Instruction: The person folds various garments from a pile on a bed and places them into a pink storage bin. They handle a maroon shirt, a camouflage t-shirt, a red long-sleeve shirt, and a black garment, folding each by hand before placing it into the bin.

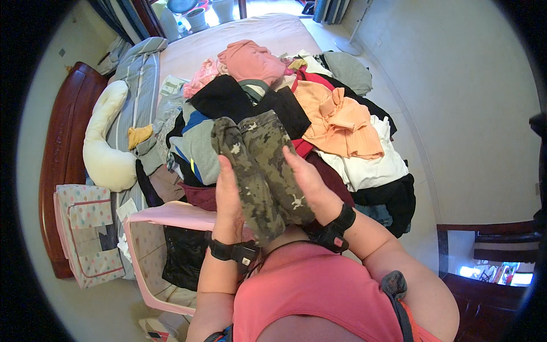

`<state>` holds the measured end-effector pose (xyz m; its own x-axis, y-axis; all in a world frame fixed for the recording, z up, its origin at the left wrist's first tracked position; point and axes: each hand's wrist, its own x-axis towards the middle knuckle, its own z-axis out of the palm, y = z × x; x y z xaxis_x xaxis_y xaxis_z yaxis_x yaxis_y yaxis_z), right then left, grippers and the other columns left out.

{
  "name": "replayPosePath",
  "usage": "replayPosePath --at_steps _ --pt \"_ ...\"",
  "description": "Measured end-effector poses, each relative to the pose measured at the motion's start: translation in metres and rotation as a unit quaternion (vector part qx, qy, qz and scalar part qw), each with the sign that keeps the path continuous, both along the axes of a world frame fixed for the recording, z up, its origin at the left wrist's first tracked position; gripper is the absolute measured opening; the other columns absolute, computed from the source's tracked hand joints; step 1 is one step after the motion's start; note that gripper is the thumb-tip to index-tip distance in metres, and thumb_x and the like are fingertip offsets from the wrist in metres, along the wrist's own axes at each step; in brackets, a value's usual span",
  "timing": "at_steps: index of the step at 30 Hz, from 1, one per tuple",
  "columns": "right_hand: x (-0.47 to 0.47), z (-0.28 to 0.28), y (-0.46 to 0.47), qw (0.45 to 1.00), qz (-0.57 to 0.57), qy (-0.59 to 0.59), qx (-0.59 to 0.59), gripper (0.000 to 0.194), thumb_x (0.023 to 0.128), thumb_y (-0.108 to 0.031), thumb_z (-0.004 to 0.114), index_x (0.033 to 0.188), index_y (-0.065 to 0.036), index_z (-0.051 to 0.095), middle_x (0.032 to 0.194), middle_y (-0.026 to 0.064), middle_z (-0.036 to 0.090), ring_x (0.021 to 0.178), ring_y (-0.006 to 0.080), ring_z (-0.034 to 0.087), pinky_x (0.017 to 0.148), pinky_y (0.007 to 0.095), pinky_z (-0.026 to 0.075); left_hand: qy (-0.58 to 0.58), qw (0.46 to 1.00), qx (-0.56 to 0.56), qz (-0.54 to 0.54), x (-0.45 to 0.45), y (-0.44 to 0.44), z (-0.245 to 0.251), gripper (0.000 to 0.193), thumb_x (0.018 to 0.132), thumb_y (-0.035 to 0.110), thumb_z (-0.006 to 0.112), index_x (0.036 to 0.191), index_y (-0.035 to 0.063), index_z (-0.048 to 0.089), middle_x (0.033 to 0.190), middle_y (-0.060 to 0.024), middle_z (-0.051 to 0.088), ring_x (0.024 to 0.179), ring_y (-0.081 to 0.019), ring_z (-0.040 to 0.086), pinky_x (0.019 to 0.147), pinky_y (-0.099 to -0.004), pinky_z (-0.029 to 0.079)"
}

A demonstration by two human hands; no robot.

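Note:
Between my two hands is a folded camouflage-print garment (267,171), held up over the near side of a clothes pile. My left hand (228,192) presses its left side, thumb up; my right hand (310,184) grips the right side. The fingers of both hands are mostly hidden beneath the cloth. Just beyond it lie black folded cloth (222,96), a grey garment with blue and yellow trim (198,141) and a pink garment (252,62). An orange ribbed garment (342,124) lies to the right on white cloth (367,171).
A pink-rimmed storage box (136,265) stands open at the lower left, with black cloth (183,256) inside. Beside it is a polka-dot fabric piece (87,235). A cream curved pillow (107,145) lies along the bed's left side, near the wooden headboard (66,162). A wall (466,107) rises at the right.

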<state>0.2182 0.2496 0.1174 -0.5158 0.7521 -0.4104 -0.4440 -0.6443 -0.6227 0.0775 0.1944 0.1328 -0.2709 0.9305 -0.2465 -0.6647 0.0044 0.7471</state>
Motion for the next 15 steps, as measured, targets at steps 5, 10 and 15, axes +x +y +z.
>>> replayPosePath --at_steps 5,10,15 --pt "0.049 -0.024 0.052 0.998 -0.036 -0.05 0.033 0.056 0.098 -0.048 0.05 0.125 0.001 0.058 0.115 0.0073 0.065 0.097 0.0141 0.063 0.084 0.0282 0.051 -0.043 0.998 0.035 -0.011 -0.062 -0.001 0.009 0.054 0.098 0.048 0.05 0.123 0.0005 0.056 0.117 -0.0099 0.064 0.097 -0.0196 0.065 0.083 -0.0338 0.053" --pt "0.136 -0.021 0.109 0.971 -0.162 -0.143 0.1 0.046 0.1 -0.038 0.05 0.126 -0.001 0.057 0.116 0.0055 0.066 0.095 0.0155 0.065 0.082 0.028 0.053 0.028 0.999 -0.005 0.036 -0.156 0.002 0.021 0.049 0.101 0.04 0.047 0.128 -0.0002 0.053 0.115 -0.0091 0.064 0.097 -0.0189 0.064 0.083 -0.0328 0.053" --pt "0.163 -0.056 0.13 0.971 -0.157 -0.151 0.099 0.044 0.099 -0.037 0.052 0.125 -0.001 0.059 0.114 0.0037 0.066 0.093 0.0138 0.063 0.08 0.0266 0.051 0.232 0.97 -0.05 -0.056 -0.193 0.033 -0.015 0.048 0.1 0.041 0.049 0.125 -0.0001 0.056 0.119 -0.0053 0.062 0.097 -0.0143 0.062 0.084 -0.0291 0.049"
